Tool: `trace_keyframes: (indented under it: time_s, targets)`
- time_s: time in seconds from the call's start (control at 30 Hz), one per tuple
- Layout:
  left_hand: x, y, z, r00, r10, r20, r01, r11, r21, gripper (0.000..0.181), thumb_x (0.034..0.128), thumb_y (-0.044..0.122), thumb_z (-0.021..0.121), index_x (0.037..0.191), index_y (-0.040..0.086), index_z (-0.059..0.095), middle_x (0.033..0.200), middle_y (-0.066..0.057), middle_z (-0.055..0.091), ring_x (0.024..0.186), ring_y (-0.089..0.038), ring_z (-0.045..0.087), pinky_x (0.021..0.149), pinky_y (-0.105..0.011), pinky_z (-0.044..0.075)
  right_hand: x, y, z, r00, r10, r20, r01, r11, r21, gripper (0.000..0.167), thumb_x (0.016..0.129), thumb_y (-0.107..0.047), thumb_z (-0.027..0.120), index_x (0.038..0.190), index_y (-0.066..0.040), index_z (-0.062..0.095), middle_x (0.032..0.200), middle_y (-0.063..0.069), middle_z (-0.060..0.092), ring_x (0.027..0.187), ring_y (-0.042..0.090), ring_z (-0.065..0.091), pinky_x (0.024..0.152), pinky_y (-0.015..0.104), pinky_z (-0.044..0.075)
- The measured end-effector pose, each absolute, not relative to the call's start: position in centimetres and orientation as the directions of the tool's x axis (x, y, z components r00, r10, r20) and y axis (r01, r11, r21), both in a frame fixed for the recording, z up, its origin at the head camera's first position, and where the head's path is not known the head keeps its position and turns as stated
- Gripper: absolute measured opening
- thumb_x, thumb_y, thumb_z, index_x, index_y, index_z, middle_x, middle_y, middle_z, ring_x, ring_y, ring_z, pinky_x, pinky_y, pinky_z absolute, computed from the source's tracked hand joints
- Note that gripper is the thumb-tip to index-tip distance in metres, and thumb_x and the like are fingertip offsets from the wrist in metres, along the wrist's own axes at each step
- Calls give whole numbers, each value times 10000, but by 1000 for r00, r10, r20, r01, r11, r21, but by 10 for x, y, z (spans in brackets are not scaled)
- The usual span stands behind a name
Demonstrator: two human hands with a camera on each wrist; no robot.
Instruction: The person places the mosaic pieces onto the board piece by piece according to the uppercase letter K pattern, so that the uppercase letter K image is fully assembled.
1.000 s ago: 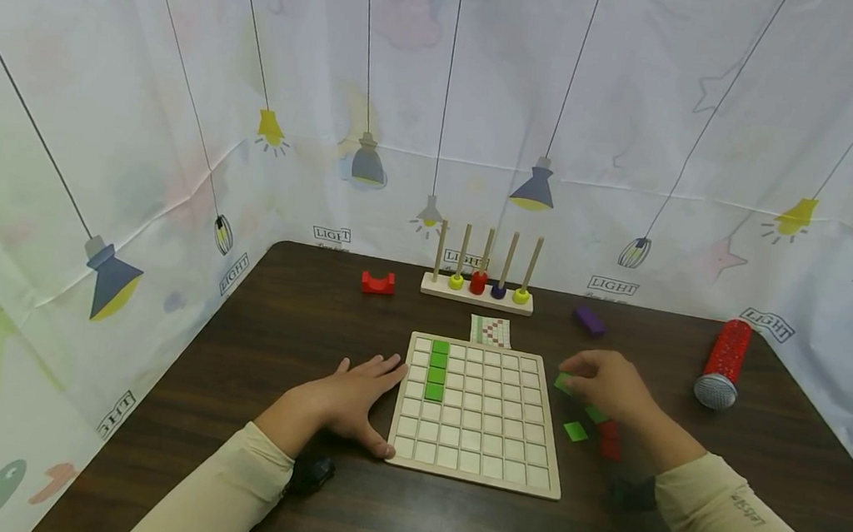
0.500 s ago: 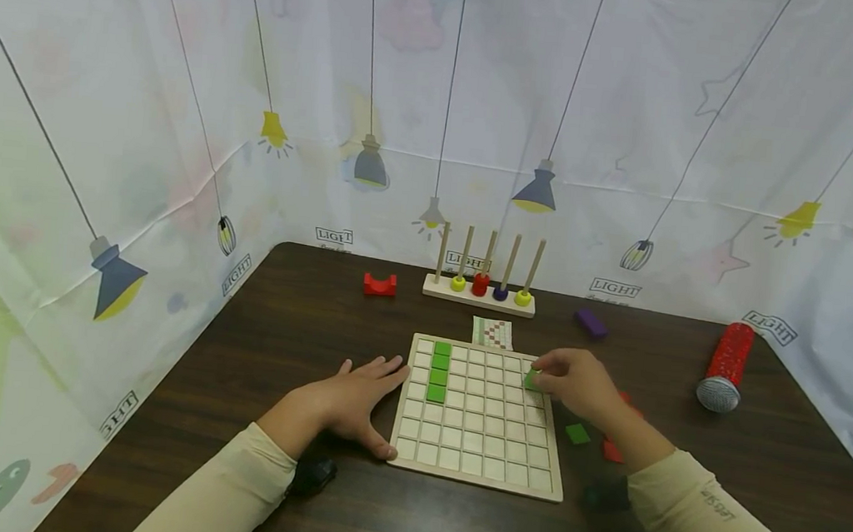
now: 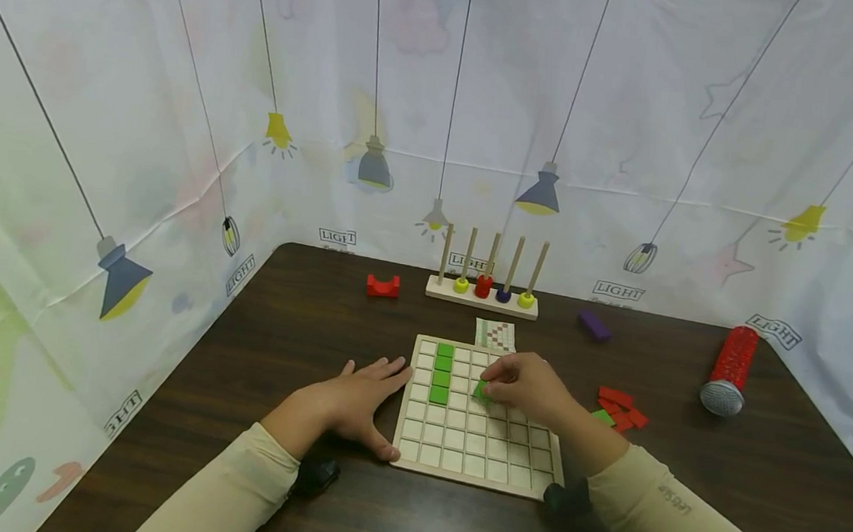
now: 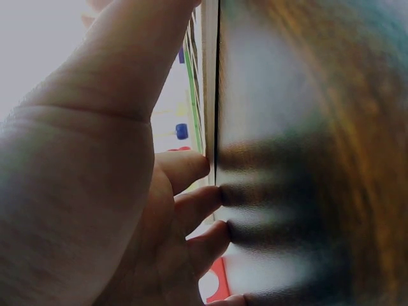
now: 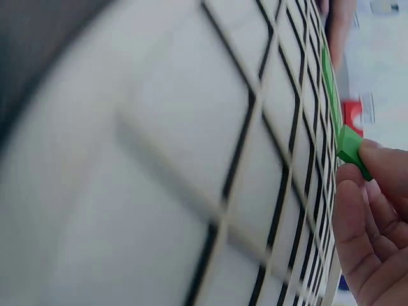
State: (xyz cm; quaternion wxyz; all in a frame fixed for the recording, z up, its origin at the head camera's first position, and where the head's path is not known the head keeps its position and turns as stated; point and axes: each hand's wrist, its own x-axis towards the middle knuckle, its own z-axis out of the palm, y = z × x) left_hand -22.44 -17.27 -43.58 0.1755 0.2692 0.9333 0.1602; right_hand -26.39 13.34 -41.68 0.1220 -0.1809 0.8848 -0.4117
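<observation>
Starting at the left, the left hand [image 3: 356, 401] lies spread beside the board [image 3: 454, 439], fingertips against its left edge and thumb at the near left corner — nothing gripped there, the fingers fanned and relaxed. Just beyond that hand sits a red block [image 3: 383, 287] with a scooped-out top. Onto the grid we go, and there's a neat column of green tiles [image 3: 442, 376], four of them, filling the top of the second column from the left. Behind the board stands the peg stand [image 3: 482, 296], carrying yellow, red and dark blue beads, with a small pattern card [image 3: 494, 335] between it and the board. And here's the action: the right hand [image 3: 525, 388] has a green tile [image 5: 349, 145] pinched between thumb and finger, tilted, over the upper middle of the grid — whether it touches the surface, I can't tell. Farther right, a purple block [image 3: 595, 326] lies behind a loose pile of red tiles [image 3: 615, 396], one loose green tile [image 3: 602, 417] showing at its near left. Out at the far right lies a red microphone [image 3: 730, 372], silver head toward the person.
</observation>
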Motion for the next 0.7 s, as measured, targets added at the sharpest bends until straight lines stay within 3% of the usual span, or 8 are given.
trace_keyframes:
  time_s: [0.53,0.7]
  targets:
    - [-223,-173,-435,-801,549,-238,437,808,396,1212,744,659,824,1656,195,174,1704,-44,93,1552,-267,67,1182,-624,70,-246,82,-422,-811,-584,-40,-361,553,-751,90,911,-73,776,993,-37,769,849,-2,696,749,150,646,657,323,548]
    - [-224,-172,-435,-801,549,-238,441,810,385,1215,743,666,820,1656,193,173,1704,-47,95,1551,-271,73,1180,-628,78,-243,74,-419,-808,-587,-57,-362,569,-738,79,907,-55,775,985,-40,774,827,-10,693,701,151,649,616,317,546]
